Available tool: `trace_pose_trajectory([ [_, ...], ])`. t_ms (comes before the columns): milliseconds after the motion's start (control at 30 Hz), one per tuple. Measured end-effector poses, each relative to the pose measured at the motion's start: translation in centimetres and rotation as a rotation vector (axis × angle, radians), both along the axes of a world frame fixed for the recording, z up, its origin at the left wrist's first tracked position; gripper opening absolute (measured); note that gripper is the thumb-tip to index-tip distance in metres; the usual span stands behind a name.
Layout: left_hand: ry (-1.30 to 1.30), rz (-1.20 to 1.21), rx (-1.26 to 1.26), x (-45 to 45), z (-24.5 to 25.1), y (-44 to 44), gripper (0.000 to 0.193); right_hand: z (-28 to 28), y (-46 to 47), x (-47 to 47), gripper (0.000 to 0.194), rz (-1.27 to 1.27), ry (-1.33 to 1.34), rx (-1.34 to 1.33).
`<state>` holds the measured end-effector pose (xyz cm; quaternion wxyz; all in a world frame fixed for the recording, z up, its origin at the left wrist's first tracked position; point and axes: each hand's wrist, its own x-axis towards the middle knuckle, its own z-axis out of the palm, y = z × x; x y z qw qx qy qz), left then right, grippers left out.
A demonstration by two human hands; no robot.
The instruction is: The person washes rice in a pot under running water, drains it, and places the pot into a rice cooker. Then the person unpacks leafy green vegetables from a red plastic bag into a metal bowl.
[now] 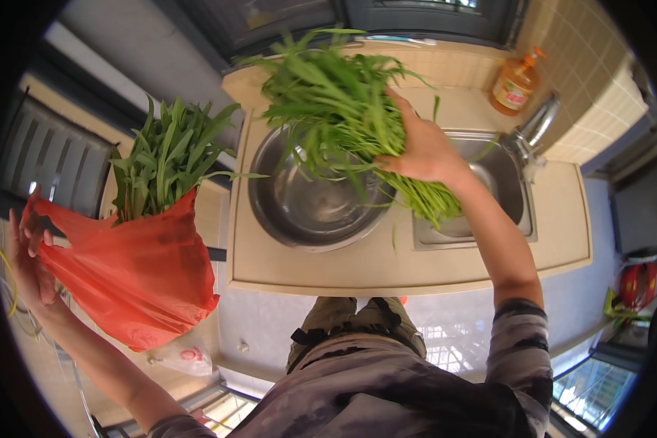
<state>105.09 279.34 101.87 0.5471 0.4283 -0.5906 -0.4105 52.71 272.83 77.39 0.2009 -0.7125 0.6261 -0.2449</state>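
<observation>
My right hand (427, 143) grips a large bunch of long, thin leafy greens (334, 104), held above a round stainless steel basin (317, 241) and the near side of a sink (487, 180). The leaves point to the upper left and the cut stems lie over the sink. Off to the left, my left hand (35, 249) holds the edge of a red plastic bag (137, 279). Broader-leaved greens (169, 150) stick up out of the bag's mouth. A few loose blades hang below the bunch.
A chrome faucet (536, 123) stands at the sink's right corner, with an orange pump bottle (514, 82) behind it. A toothbrush (397, 40) lies on the back ledge. The beige countertop (361, 274) ends just before my body. A clear plastic bag (183, 358) is at the lower left.
</observation>
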Motion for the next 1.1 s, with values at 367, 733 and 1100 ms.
trace_pose_trajectory([
  [367, 0.026, 0.189, -0.020, 1.2, -4.5, 5.5, 0.058, -9.3, -7.8, 14.0, 0.105, 0.300, 0.474, 0.243],
  [733, 0.225, -0.013, -0.010, 2.8, -9.6, 4.1, 0.065, -12.4, 5.7, 19.3, 0.039, 0.401, 0.514, -0.136],
  [1100, 0.294, -0.303, -0.008, -2.4, -9.1, -1.3, 0.065, -15.0, 6.5, 12.4, 0.033, 0.055, 0.637, 0.000],
])
